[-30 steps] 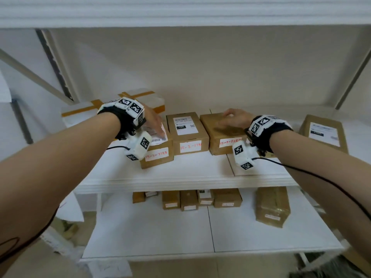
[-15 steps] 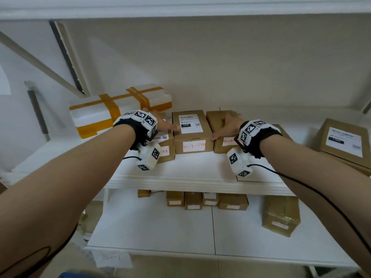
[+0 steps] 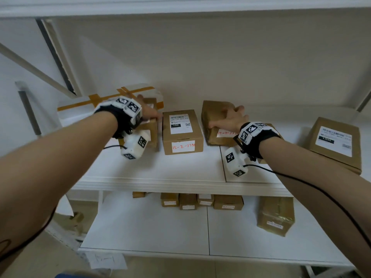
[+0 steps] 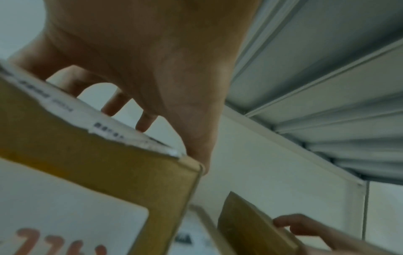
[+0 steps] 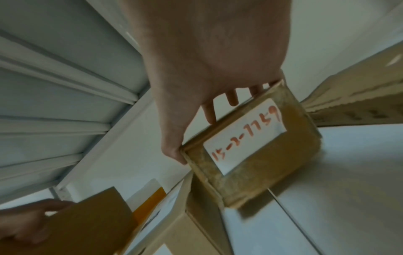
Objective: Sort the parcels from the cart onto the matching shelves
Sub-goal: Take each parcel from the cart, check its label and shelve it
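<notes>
Three brown parcels stand in a row on the upper white shelf (image 3: 160, 171). My left hand (image 3: 149, 114) lies spread on top of the left parcel (image 3: 151, 135), thumb at its right top corner (image 4: 197, 158), fingers straight. The middle parcel (image 3: 181, 131), with a printed label and red writing, is untouched. My right hand (image 3: 230, 119) rests on the taped right parcel (image 3: 216, 109), which sits turned at an angle. That hand's thumb presses the parcel's front left corner (image 5: 174, 155) and straight fingers (image 5: 209, 112) spread over the top. Red writing marks its front label (image 5: 246, 136).
A white foam box (image 3: 80, 109) with orange tape sits behind the left parcel. A flat labelled carton (image 3: 335, 141) lies at the right of the shelf. The lower shelf (image 3: 150, 227) holds several small parcels and a taped one (image 3: 276, 215). Another shelf (image 3: 180, 7) runs close overhead.
Both hands have reached further back over their parcels. The left and right parcels now sit slightly behind the middle one, and the right parcel has turned. The head view has shifted.
</notes>
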`<state>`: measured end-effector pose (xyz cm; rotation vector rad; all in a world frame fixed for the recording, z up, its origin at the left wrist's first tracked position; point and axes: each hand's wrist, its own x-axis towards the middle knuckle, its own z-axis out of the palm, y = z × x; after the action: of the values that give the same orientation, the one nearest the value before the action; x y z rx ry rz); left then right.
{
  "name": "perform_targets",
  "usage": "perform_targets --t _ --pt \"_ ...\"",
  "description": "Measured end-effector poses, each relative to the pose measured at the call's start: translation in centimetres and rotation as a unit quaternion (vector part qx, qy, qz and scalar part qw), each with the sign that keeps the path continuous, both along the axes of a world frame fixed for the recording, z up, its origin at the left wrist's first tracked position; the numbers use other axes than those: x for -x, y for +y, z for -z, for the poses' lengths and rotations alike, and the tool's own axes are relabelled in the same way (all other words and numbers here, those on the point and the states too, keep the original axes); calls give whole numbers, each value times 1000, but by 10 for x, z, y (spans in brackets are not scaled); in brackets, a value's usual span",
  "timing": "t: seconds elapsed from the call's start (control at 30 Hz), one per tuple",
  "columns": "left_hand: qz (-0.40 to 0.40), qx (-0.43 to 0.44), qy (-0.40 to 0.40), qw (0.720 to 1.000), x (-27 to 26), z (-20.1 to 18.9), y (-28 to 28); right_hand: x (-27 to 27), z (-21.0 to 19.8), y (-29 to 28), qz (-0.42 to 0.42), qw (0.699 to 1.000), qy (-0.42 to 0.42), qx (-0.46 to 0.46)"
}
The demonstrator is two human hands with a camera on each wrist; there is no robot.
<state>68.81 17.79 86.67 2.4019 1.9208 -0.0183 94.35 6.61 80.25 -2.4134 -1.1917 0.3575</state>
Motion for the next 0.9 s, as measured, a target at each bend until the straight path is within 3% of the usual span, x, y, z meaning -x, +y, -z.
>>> perform_targets --t 0.13,0.23,0.33,0.47,0.6,0.9 --pt "14 -25 -22 999 -14 -47 -8 -9 -20 2 28 995 11 -95" --pt "19 -28 -70 997 -38 -59 -13 -14 -37 4 37 988 25 -151" --pt "43 7 -142 989 -72 -49 -12 -22 -50 0 42 986 15 -163" --pt "72 65 -176 980 -115 -28 -7 -44 -68 -13 47 984 0 -171" --pt "90 78 -200 972 -145 -22 -39 -74 -82 -33 70 981 15 -183" --pt "127 47 -84 987 -200 29 -65 -124 -67 -73 101 979 39 -174"
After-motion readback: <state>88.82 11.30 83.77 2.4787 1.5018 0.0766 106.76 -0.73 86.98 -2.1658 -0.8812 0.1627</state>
